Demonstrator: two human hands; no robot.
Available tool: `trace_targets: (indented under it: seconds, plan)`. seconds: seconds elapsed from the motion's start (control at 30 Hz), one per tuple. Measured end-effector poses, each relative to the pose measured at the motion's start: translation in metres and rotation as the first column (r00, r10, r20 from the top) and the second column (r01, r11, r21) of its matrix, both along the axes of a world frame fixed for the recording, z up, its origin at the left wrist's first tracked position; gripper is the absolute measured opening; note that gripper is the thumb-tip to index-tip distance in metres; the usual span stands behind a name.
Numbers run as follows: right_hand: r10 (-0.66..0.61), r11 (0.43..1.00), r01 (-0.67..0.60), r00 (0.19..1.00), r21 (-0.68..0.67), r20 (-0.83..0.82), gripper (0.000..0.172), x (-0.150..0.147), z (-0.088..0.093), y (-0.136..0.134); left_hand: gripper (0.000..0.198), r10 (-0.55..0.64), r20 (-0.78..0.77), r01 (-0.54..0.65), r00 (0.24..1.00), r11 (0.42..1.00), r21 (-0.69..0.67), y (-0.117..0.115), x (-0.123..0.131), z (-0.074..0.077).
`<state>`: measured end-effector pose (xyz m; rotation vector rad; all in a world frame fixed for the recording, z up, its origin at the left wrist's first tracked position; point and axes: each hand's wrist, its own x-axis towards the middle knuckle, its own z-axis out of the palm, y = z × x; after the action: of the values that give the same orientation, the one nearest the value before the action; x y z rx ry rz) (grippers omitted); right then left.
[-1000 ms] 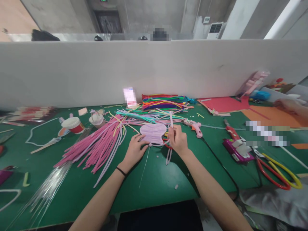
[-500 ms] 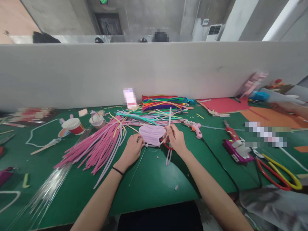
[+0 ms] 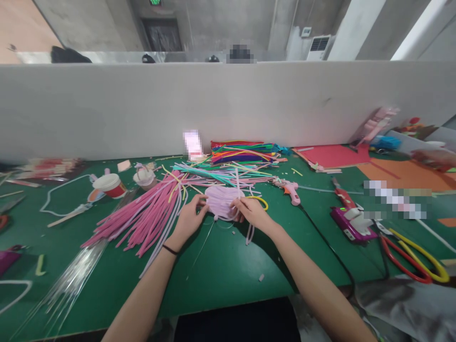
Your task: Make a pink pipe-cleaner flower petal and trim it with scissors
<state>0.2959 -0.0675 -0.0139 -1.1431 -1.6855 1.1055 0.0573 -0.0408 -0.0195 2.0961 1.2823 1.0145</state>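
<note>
glue gun (image 3: 289,189) right of pipe cleaners (image 3: 142,218)

Lilac shape (image 3: 220,199) partly behind right hand (image 3: 253,213)

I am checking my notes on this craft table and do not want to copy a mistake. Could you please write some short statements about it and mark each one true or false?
1. The left hand and the right hand both hold the pale pink woven piece. True.
2. The pink glue gun is in the right hand. False: it lies on the green table, to the right of that hand.
3. The bundle of pink pipe cleaners lies left of the left hand. True.
4. The tool with red and yellow handles lies at the far left of the table. False: it lies at the far right.
</note>
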Motion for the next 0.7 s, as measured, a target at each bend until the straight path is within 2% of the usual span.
trace_targets:
  seconds: [0.1,0.13,0.2,0.3,0.4,0.5,0.6,0.63,0.7]
  plan:
    - [0.033,0.999,-0.033,0.999,-0.01,-0.03,0.021,-0.001,-0.001,0.0,0.03,0.048,0.188,-0.025,0.981,0.992,-0.124,0.005,0.0,-0.005]
    - [0.041,0.999,-0.041,0.999,0.0,-0.019,0.022,-0.001,-0.001,-0.001,0.032,0.065,0.222,-0.03,0.973,0.987,-0.158,0.006,0.0,-0.007]
    - [0.041,0.998,-0.042,0.998,0.039,0.037,0.026,-0.001,-0.002,0.0,0.035,0.082,0.257,-0.025,0.963,0.976,-0.216,0.008,0.0,-0.01]
    - [-0.01,0.985,-0.021,0.984,0.171,0.177,0.024,-0.002,-0.003,0.0,0.037,0.071,0.251,-0.001,0.965,0.963,-0.27,0.008,0.0,-0.008]
    - [-0.043,0.963,-0.036,0.958,0.268,0.284,0.019,-0.002,-0.001,0.001,0.035,0.071,0.166,-0.034,0.984,0.976,-0.216,0.005,-0.003,-0.001]
    - [-0.024,0.963,-0.065,0.946,0.261,0.323,0.016,-0.002,0.001,-0.001,0.032,0.113,0.002,-0.113,0.994,0.992,-0.048,0.005,-0.012,0.006]
    - [0.003,0.961,-0.09,0.95,0.262,0.313,0.031,-0.003,0.0,-0.003,0.034,0.236,-0.148,-0.225,0.96,0.97,0.09,0.007,-0.023,0.01]
    - [0.012,0.956,-0.103,0.949,0.273,0.314,0.037,-0.003,0.0,-0.003,0.034,0.272,-0.197,-0.259,0.942,0.961,0.094,0.008,-0.026,0.011]
    - [0.016,0.942,-0.13,0.939,0.311,0.343,0.044,-0.003,0.0,-0.006,0.028,0.283,-0.286,-0.292,0.915,0.956,0.013,0.009,-0.03,0.013]
